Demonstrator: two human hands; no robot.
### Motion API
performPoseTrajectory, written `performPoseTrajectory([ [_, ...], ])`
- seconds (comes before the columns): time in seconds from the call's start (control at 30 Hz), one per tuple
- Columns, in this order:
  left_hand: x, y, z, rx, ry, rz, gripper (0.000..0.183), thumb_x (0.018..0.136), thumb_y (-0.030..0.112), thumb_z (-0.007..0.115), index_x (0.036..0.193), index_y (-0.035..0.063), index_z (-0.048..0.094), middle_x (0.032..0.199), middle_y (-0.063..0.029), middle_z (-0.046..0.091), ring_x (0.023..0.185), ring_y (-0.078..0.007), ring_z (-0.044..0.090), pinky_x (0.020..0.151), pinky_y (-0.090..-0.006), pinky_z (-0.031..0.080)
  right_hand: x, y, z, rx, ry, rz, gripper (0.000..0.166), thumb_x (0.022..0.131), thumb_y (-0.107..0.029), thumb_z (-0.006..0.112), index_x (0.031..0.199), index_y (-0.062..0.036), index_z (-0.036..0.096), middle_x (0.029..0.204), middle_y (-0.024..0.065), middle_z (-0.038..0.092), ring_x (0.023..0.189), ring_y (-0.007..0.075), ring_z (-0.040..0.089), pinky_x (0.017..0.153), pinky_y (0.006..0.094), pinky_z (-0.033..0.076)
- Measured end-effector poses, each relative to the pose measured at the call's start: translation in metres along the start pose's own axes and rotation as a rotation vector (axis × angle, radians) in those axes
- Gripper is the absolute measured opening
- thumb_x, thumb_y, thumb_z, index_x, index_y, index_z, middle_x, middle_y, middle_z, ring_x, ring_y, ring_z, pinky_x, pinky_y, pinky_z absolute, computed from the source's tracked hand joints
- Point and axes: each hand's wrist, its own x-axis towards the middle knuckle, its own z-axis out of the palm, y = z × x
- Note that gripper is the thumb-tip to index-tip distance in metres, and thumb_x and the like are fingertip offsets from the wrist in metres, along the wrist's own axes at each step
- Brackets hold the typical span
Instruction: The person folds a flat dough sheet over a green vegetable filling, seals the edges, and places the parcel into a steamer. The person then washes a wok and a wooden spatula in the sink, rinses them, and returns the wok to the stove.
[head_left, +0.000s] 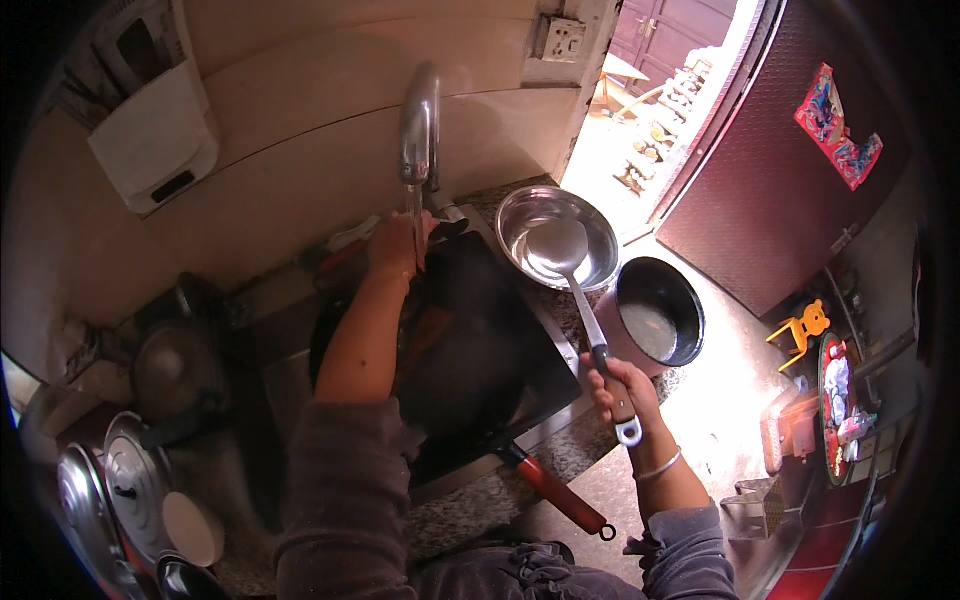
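Observation:
My left hand (401, 236) reaches under the wall-mounted faucet (421, 139), where running water (416, 217) passes in front of it. Its fingers are partly hidden, so its grip is unclear. My right hand (634, 394) grips the wood-inlaid handle of a steel cooking spatula (586, 311). The spatula's broad rounded head is over a stainless steel bowl (514, 217); contact cannot be told. Below my left forearm lies a dark wok (450, 420), its inside dim and hazy. Its red-brown handle (559, 491) points toward the lower right.
A deep pot (660, 330) with a dark interior stands beside the bowl. Metal pot lids (135, 480) lean at lower left, near a kettle-like vessel (169, 367). A speckled stone counter edge (480, 506) runs before me. The dark red door (757, 165) stands open at right.

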Motion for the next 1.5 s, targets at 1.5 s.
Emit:
performPoseTrajectory([
  [1.5,-0.182,-0.031,0.071,-0.683,-0.157,-0.288,0.032,0.072,0.01,0.056,0.103,0.0146,0.053,0.107,-0.0132,0.045,0.097,-0.0298,0.045,0.084,-0.0339,0.038,0.068,0.093,0.042,-0.333,0.075,0.279,0.02,0.077,-0.003,0.044,0.097,-0.001,0.045,0.069,0.0065,0.048,0.047,0.0113,0.041,0.037,0.0222,0.029],
])
